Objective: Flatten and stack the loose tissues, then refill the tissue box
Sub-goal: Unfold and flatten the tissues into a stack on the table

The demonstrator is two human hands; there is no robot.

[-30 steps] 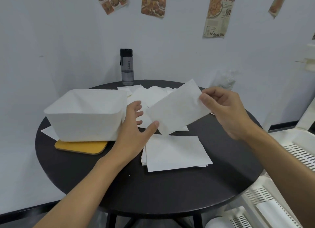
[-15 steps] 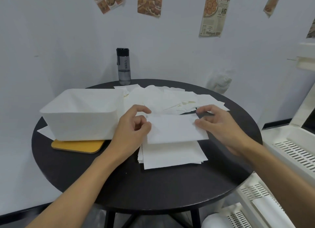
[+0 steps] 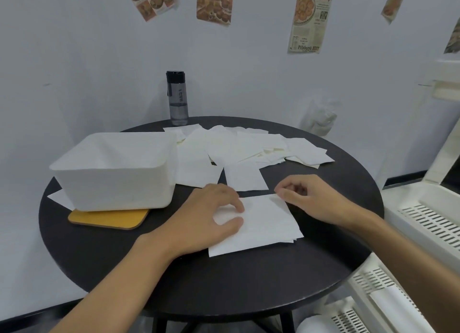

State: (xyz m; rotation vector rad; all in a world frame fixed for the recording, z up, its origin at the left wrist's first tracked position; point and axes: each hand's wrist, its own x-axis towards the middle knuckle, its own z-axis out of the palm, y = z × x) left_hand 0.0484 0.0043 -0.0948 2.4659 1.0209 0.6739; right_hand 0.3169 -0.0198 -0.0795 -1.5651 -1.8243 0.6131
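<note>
Tissue box [image 3: 114, 168]: white, open at the top, standing on a yellow board [image 3: 107, 219] on the round black counter [image 3: 224, 283]; nothing seen inside it.
Stack [image 3: 266, 223]: flat tissues piled to the right of the tissue box, nearer the person, edges roughly squared, a few lower corners peeking out on the side away from the box.
Left hand [image 3: 211, 218]: resting on the box-side half of the stack, fingers [image 3: 236, 205] spread and nearly straight, pressing down, gripping nothing.
Right hand [image 3: 313, 198]: at the stack's far corner, away from the box, fingers [image 3: 283, 190] curled with tips at the top sheet's corner; pinching or only touching, cannot tell at this angle.
Loose tissues [image 3: 236, 146]: a wide scatter behind the stack, spreading right from the far side of the box, many overlapping, some creased.
Stray tissue [image 3: 59, 198]: one corner poking out from under the left end of the box.
Bottle [image 3: 177, 98]: upright beyond the box, near the wall.
Done, by the look of it: a modest pile flattened and stacked.
Left to do: most of the scatter to smooth and add, the stray sheet to free, then the whole refill of the box.
</note>
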